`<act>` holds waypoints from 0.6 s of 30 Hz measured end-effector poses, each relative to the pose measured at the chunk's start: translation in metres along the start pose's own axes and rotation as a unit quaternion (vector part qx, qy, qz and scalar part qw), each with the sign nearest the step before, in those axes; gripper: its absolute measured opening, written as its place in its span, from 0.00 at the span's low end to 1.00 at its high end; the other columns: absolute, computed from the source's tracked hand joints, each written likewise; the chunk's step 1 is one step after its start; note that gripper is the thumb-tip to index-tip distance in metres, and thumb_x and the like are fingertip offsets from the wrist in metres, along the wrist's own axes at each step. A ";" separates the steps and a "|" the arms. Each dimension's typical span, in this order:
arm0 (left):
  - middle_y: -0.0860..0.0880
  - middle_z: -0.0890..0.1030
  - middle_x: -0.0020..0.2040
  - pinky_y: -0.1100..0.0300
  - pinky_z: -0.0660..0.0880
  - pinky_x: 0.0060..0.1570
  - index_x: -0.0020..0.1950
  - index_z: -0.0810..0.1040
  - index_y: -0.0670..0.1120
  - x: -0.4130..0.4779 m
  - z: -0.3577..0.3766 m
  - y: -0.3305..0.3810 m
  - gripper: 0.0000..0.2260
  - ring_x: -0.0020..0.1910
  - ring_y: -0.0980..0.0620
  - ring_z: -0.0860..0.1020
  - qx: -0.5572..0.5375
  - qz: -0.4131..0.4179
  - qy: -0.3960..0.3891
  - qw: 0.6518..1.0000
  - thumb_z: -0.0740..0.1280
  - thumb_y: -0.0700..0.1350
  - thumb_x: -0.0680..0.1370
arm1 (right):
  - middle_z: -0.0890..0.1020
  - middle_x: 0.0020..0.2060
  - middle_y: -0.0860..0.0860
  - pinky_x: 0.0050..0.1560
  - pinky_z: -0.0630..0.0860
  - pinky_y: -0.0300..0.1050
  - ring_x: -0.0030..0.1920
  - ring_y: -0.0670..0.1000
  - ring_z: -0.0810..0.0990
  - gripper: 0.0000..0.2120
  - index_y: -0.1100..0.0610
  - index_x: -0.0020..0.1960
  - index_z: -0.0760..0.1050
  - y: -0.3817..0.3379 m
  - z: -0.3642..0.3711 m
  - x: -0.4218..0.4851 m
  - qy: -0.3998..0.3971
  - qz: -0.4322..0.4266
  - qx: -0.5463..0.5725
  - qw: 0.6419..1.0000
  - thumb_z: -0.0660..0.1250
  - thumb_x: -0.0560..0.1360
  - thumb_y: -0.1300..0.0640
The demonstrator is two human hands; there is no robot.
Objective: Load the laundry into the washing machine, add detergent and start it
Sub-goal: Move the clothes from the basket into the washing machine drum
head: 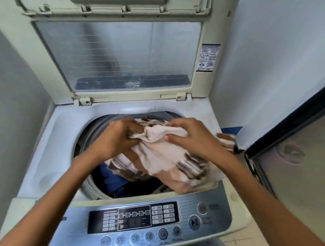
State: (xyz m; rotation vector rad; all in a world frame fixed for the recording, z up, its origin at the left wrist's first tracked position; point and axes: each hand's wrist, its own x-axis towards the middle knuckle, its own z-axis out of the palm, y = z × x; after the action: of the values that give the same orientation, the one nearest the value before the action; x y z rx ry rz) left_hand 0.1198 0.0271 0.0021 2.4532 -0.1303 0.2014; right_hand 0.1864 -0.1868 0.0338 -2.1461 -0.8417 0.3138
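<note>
My left hand (119, 137) and right hand (188, 134) bunch the striped towel (159, 156), fingers curled into its folds, above the washing machine (66, 126) drum's right rim; gathered so it drops inside, onto blue laundry (112, 181).

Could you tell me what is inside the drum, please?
Blue fabric lies inside, below the striped cloth gripped by left hand and right hand; that cloth hides the rest.

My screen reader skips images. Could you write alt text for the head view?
The left hand and right hand hold a beige striped towel over the open washer drum, where blue laundry lies. The lid stands raised; the control panel is nearest the camera.
</note>
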 end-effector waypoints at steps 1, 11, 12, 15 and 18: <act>0.50 0.81 0.48 0.63 0.71 0.44 0.46 0.84 0.45 -0.002 -0.007 -0.019 0.11 0.44 0.55 0.77 0.043 -0.011 0.011 0.999 0.71 0.35 0.66 | 0.80 0.52 0.47 0.44 0.67 0.27 0.51 0.42 0.76 0.16 0.56 0.59 0.77 0.003 0.017 0.014 -0.008 -0.003 0.022 1.000 0.70 0.72 0.56; 0.47 0.30 0.74 0.28 0.50 0.66 0.76 0.40 0.58 -0.003 0.059 -0.123 0.47 0.71 0.37 0.31 0.169 -0.301 -0.254 0.904 0.62 0.72 0.67 | 0.45 0.76 0.57 0.71 0.48 0.59 0.75 0.60 0.45 0.39 0.46 0.75 0.47 0.089 0.112 0.082 -0.205 0.111 -0.154 0.960 0.65 0.73 0.41; 0.49 0.28 0.73 0.27 0.50 0.65 0.74 0.36 0.60 0.000 0.070 -0.125 0.48 0.71 0.36 0.30 0.159 -0.304 -0.265 0.901 0.63 0.72 0.66 | 0.41 0.75 0.57 0.71 0.45 0.60 0.75 0.62 0.42 0.41 0.45 0.75 0.43 0.090 0.117 0.084 -0.225 0.123 -0.169 0.952 0.65 0.72 0.41; 0.51 0.24 0.71 0.26 0.52 0.63 0.71 0.30 0.61 0.008 0.093 -0.134 0.51 0.71 0.36 0.31 0.139 -0.337 -0.294 0.884 0.69 0.66 0.67 | 0.33 0.73 0.57 0.71 0.41 0.62 0.72 0.67 0.36 0.49 0.44 0.75 0.37 0.100 0.140 0.095 -0.271 0.147 -0.198 0.931 0.69 0.69 0.40; 0.48 0.24 0.71 0.26 0.54 0.63 0.72 0.29 0.57 0.013 0.109 -0.143 0.54 0.71 0.33 0.32 0.144 -0.337 -0.330 0.870 0.71 0.63 0.67 | 0.29 0.71 0.59 0.71 0.39 0.63 0.71 0.67 0.32 0.53 0.46 0.74 0.35 0.120 0.161 0.099 -0.309 0.149 -0.222 0.913 0.71 0.67 0.41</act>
State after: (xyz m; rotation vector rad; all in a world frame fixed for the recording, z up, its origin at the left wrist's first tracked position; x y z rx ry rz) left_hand 0.1652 0.0686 -0.1680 2.5856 0.4976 -0.9902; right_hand 0.2405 -0.0824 -0.1567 -2.6516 -0.9949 1.0948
